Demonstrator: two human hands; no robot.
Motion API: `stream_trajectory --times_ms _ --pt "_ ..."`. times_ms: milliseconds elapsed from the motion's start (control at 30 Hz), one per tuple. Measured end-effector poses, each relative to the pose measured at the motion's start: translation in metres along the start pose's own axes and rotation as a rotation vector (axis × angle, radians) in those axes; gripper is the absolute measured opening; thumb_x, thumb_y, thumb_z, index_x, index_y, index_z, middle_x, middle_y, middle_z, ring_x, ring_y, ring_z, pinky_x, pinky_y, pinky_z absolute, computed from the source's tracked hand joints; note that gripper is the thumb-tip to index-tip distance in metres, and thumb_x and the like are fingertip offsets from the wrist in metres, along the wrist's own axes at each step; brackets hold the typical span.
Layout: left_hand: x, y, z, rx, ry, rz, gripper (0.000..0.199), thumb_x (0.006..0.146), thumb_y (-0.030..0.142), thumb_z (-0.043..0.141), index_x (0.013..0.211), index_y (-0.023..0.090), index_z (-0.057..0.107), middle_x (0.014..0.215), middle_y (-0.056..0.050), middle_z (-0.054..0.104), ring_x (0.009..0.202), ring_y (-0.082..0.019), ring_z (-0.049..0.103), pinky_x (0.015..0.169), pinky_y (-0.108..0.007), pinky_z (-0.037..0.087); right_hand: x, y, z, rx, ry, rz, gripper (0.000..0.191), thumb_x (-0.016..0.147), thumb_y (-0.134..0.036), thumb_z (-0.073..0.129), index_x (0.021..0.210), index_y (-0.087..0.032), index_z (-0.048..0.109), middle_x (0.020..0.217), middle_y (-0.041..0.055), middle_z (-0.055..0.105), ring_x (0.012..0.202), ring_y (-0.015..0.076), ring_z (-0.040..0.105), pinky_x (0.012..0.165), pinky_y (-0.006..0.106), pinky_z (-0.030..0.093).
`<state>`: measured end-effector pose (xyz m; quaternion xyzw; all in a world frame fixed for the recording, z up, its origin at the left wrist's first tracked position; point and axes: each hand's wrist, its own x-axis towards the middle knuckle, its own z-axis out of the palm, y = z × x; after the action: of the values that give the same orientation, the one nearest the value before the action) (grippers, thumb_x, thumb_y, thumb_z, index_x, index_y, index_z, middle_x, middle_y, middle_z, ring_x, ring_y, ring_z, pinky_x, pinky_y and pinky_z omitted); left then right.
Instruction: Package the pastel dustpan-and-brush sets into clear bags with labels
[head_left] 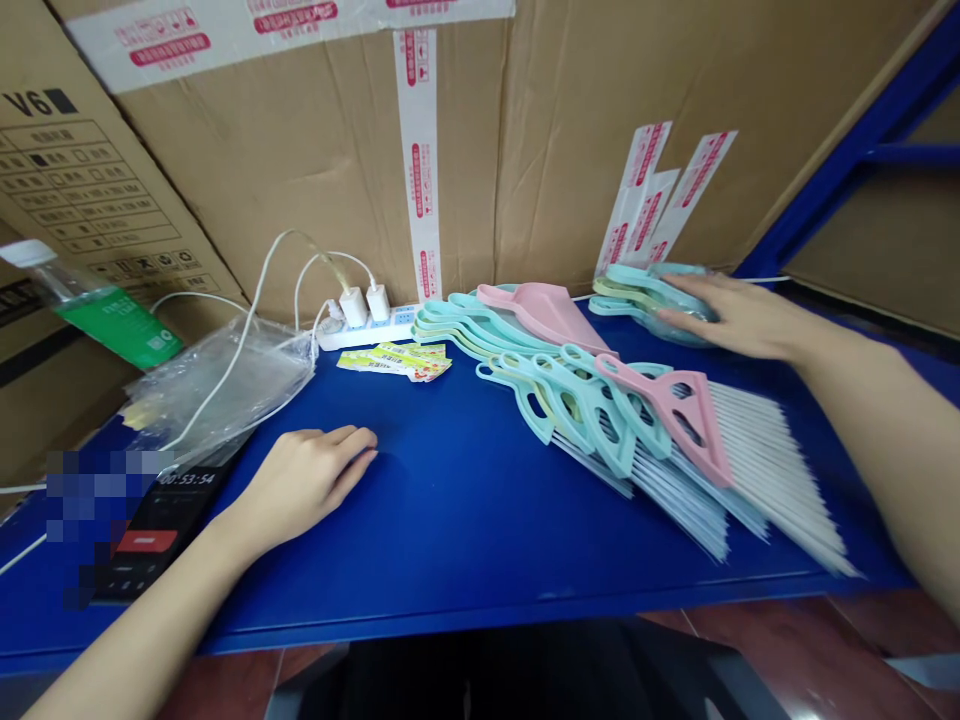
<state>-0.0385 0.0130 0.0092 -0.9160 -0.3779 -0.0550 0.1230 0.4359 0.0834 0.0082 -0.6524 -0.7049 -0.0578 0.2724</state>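
Note:
My left hand [307,485] rests on the blue table at the left, its fingers curled together with nothing visible in them. At the back right, my right hand [739,315] lies with spread fingers on a stack of dustpans in clear plastic wrap [645,300], light blue and green. Several small brushes with light blue handles [611,430] and pale bristles are fanned out right of the middle. A pink brush [690,415] lies on top at their right end. Behind them, a pink dustpan [544,310] tops overlapping light blue and green dustpans [465,325].
A white power strip [367,330] with cables and small yellow-green packets [397,361] are at the back. To the left are crumpled clear plastic [225,375], a phone [169,525] and a green-labelled bottle [112,315]. Cardboard boxes [315,150] stand behind the table [420,540].

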Motion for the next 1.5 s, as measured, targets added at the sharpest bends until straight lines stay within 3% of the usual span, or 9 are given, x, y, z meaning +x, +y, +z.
stream_trajectory --times_ms 100,167,300,467,700,933,1167,1333,1500 --pt "0.001 0.002 0.000 -0.016 0.004 -0.018 0.036 0.101 0.030 0.025 0.083 0.022 0.056 0.071 0.001 0.069 0.056 -0.016 0.066 0.055 -0.027 0.042 -0.006 -0.014 -0.009 -0.012 -0.044 -0.065 0.051 0.087 -0.037 0.059 0.128 -0.008 0.060 0.140 0.0237 0.054 0.135 0.0337 0.045 0.113 0.050 0.027" --pt "0.001 0.002 0.000 -0.033 0.018 -0.030 0.036 0.101 0.031 0.026 0.080 0.022 0.054 0.068 0.002 0.067 0.055 -0.016 0.064 0.054 -0.026 0.041 -0.014 -0.025 -0.016 -0.003 -0.079 -0.116 0.044 0.085 -0.040 0.058 0.121 -0.015 0.065 0.136 0.0200 0.059 0.131 0.0337 0.049 0.110 0.053 0.031" --pt "0.000 0.005 0.000 -0.046 0.045 0.007 0.043 0.103 0.039 0.026 0.072 0.022 0.052 0.063 0.002 0.062 0.053 -0.015 0.060 0.052 -0.026 0.038 -0.036 -0.055 -0.029 0.061 -0.217 -0.197 0.038 0.084 -0.057 0.054 0.093 -0.025 0.073 0.104 0.0125 0.075 0.095 0.0300 0.068 0.084 0.047 0.052" --pt "0.002 0.011 0.005 -0.073 0.064 0.091 0.047 0.105 0.037 0.021 0.077 0.020 0.056 0.071 0.001 0.062 0.058 -0.012 0.061 0.056 -0.023 0.042 -0.058 -0.089 -0.035 0.289 -0.332 -0.149 0.053 0.081 -0.074 0.048 0.085 -0.026 0.070 0.088 0.0091 0.074 0.074 0.0236 0.065 0.066 0.039 0.051" --pt "0.023 0.019 0.011 0.045 0.060 0.279 0.045 0.104 0.028 0.025 0.079 0.020 0.061 0.071 0.000 0.058 0.058 -0.012 0.055 0.060 -0.027 0.044 -0.062 -0.090 -0.025 0.283 -0.297 -0.191 0.051 0.083 -0.074 0.046 0.078 -0.025 0.059 0.068 0.0058 0.065 0.060 0.0202 0.056 0.055 0.035 0.044" --pt "0.087 0.045 -0.001 0.127 0.086 0.317 0.038 0.102 0.022 0.028 0.092 0.017 0.064 0.081 -0.003 0.063 0.066 -0.015 0.061 0.057 -0.028 0.042 -0.061 -0.086 -0.019 0.286 -0.155 -0.295 0.031 0.087 -0.053 0.050 0.086 -0.025 0.062 0.076 0.0068 0.068 0.066 0.0214 0.059 0.059 0.035 0.044" --pt "0.183 0.067 -0.014 0.060 0.047 0.142 0.036 0.096 0.015 0.034 0.120 0.013 0.061 0.119 -0.015 0.063 0.085 -0.022 0.067 0.062 -0.031 0.045 -0.059 -0.077 -0.010 0.273 -0.070 -0.395 0.026 0.087 -0.042 0.052 0.094 -0.023 0.067 0.074 0.0055 0.064 0.061 0.0205 0.055 0.055 0.035 0.043" --pt "0.231 0.072 -0.010 0.040 -0.011 0.192 0.033 0.089 0.008 0.045 0.106 0.017 0.072 0.109 -0.011 0.067 0.093 -0.023 0.068 0.073 -0.032 0.047 -0.060 -0.076 -0.008 0.246 -0.051 -0.439 0.026 0.089 -0.037 0.050 0.101 -0.024 0.070 0.076 0.0059 0.064 0.063 0.0210 0.055 0.057 0.035 0.044" --pt "0.246 0.076 -0.008 0.042 -0.021 0.210 0.023 0.085 0.007 0.052 0.088 0.014 0.073 0.092 -0.009 0.070 0.089 -0.023 0.068 0.074 -0.031 0.046 -0.061 -0.073 -0.004 0.185 -0.007 -0.477 0.029 0.091 -0.034 0.047 0.102 -0.022 0.071 0.079 0.0070 0.066 0.068 0.0218 0.058 0.065 0.037 0.045"
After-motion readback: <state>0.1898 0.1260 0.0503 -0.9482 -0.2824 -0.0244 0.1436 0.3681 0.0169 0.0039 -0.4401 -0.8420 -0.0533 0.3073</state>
